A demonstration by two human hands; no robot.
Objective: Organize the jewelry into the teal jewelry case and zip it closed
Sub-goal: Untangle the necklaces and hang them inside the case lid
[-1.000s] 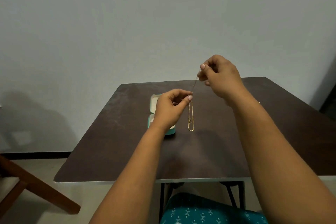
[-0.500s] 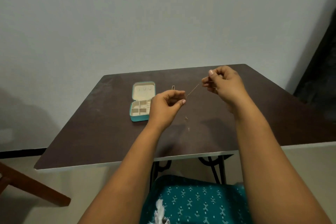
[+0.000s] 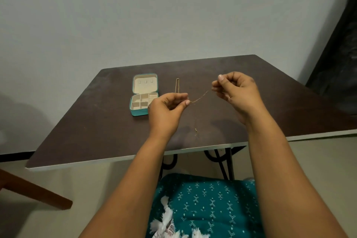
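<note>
At frame centre, thin gold chain pinched between left hand and right hand; open teal case just left.

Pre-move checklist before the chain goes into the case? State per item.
1. Case open, lid flat on the table: ok.
2. Compartments free: cannot tell, the left hand covers the near right corner.
3. Chain pinched at both ends of the taut span, left hand and right hand: ok.
4. Loose tail hanging below the left pinch, clear of the case: ok.
5. Chain free of knots: cannot tell, too fine.
6. Second chain lying right of the case, not yet stowed: not ok.
</note>
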